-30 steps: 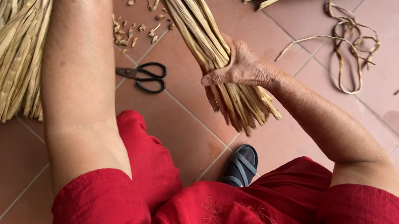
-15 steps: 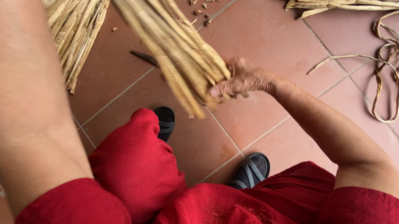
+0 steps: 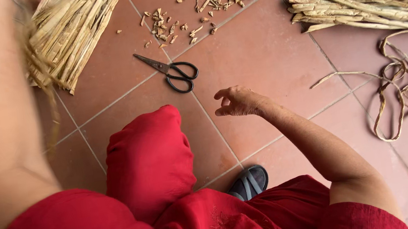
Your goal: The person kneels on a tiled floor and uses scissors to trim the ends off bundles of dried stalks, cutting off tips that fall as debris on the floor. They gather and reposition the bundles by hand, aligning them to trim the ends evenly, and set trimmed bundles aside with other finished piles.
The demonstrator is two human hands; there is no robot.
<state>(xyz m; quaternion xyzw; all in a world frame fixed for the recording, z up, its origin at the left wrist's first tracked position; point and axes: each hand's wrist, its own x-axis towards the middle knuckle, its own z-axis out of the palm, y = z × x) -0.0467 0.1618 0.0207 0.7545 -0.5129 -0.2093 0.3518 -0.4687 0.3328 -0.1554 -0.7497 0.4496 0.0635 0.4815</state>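
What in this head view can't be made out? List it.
- Left hand: cut off by the top edge; its grip is unseen.
- Straw bundle: upper part cropped, left side motion-blurred.
- Sandal: mostly hidden under red clothing.
- Dried stalks: run past the right edge.

One scissors (image 3: 170, 72) — two fibre bundles (image 3: 73, 26)

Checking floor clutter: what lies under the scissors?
The scissors lie flat on bare terracotta floor tiles, across a grout line. Nothing shows beneath them; small dry cuttings lie apart, above.
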